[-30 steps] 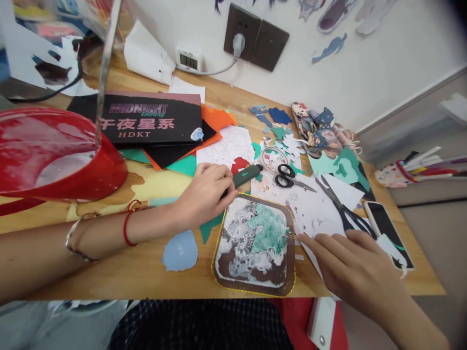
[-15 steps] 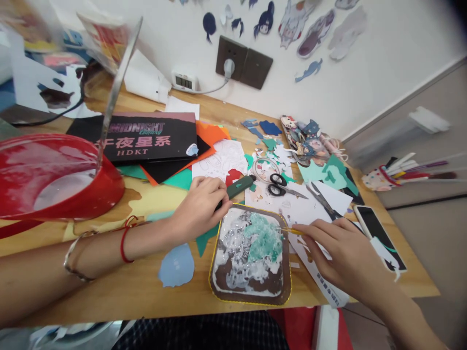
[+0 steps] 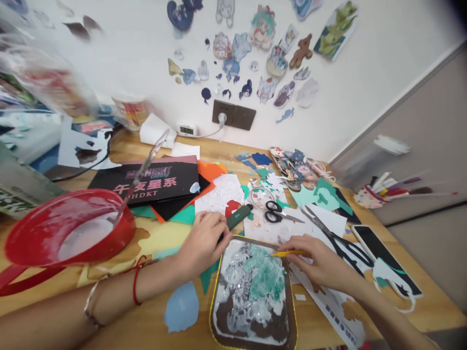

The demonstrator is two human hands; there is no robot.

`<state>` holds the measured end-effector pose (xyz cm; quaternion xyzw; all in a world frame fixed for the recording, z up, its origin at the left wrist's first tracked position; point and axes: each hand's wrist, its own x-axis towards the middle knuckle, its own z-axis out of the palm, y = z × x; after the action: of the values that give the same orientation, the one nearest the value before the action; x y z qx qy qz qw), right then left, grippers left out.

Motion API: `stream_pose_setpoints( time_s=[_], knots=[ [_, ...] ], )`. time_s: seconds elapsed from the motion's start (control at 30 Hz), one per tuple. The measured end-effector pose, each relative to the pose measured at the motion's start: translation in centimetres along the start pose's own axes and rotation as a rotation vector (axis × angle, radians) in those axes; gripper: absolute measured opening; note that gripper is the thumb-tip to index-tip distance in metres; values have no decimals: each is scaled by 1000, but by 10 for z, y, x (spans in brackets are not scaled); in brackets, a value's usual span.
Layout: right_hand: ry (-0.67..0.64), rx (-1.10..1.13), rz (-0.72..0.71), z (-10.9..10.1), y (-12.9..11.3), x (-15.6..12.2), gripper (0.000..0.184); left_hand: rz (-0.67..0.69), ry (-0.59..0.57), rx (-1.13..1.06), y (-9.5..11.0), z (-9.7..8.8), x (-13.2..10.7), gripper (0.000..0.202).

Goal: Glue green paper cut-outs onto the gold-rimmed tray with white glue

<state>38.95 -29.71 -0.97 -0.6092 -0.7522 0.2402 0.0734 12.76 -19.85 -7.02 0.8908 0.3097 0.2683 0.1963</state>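
In front of me lies a squarish brown tray [image 3: 292, 311] with a gold rim, smeared with glossy white paste. A wet, speckled green shape [image 3: 267, 277] lies in the paste in its upper right part. My right hand [image 3: 314, 255] pinches a slim yellow-handled tool [image 3: 288, 253], its thin tip over the top of the green shape. The tip's kind is too small to make out. My left hand [image 3: 206, 238] is closed around a dark green stick-shaped tool [image 3: 239, 217] at the tray's upper left corner. The palm hides its near end.
Black-handled scissors [image 3: 279, 213] and a larger pair [image 3: 339, 240] lie beyond the tray among paper scraps. A phone [image 3: 383, 257] lies right. A red bowl [image 3: 120, 233] of whitish liquid with a stick stands left, near a black box [image 3: 160, 177]. Blue paper [image 3: 181, 307] lies below my left arm.
The view has tilted up, showing more wall. The yellow-handled tool's tip has shifted left from the tray's right side onto the green shape. My left hand keeps its grip by the tray corner.
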Motion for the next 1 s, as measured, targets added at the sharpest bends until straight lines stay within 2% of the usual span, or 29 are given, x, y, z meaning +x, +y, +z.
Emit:
stream_pose_setpoints(
  time_s=[0.13,0.3,0.47,0.6,0.77,0.9,1.0],
  knots=[
    [31,37,12,-1,-4,1,18,-12,-3,-14,0,0,-1,18],
    [105,150,29,-9,-12,-12,19,-19,-3,-41,0,0,-1,17],
    [217,128,-32,-22,-19,-25,17,-30,11,-62,1,0,0,16],
    [295,111,6,-39,-17,-21,19,-34,24,-72,2,1,0,17],
    [467,53,-1,-74,-8,20,25,-42,47,-80,4,2,0,16],
    [519,-62,-5,-105,0,78,27,-49,70,-80,7,1,1,16],
    [557,-136,-3,-120,7,131,24,-54,72,-111,6,2,2,15]
  ],
)
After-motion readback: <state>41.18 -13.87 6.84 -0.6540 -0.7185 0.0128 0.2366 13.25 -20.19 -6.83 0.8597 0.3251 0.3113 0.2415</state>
